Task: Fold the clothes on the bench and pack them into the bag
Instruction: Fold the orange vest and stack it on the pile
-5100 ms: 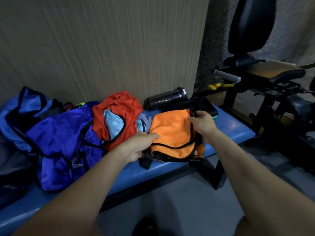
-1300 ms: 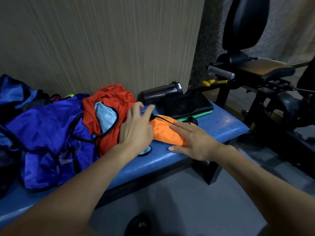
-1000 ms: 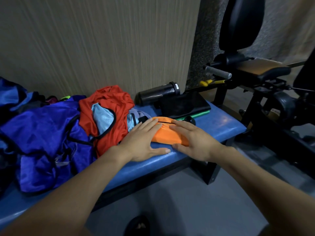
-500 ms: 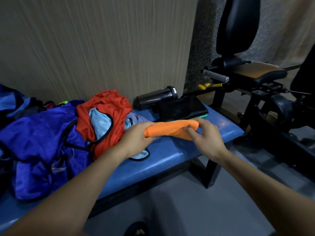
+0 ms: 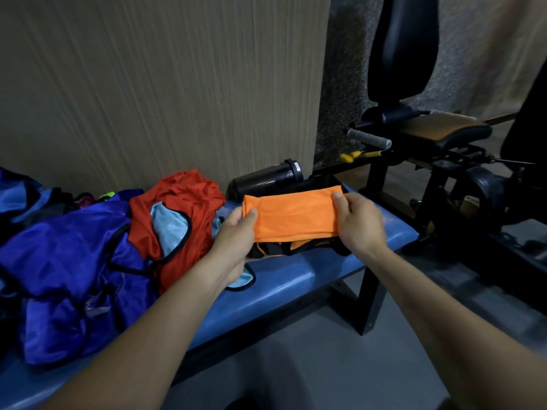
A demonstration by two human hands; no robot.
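The left hand (image 5: 241, 232) and right hand (image 5: 356, 223) each pinch an end of the folded orange garment (image 5: 291, 217), holding it taut above the blue bench (image 5: 296, 279), likely to keep the folds intact for packing.

A wood-grain wall panel (image 5: 165, 84) fills the back, meeting a speckled grey wall (image 5: 340, 93) at its right edge. A black exercise machine (image 5: 444, 161) with padded seat stands on the grey floor (image 5: 310, 359), dimly lit
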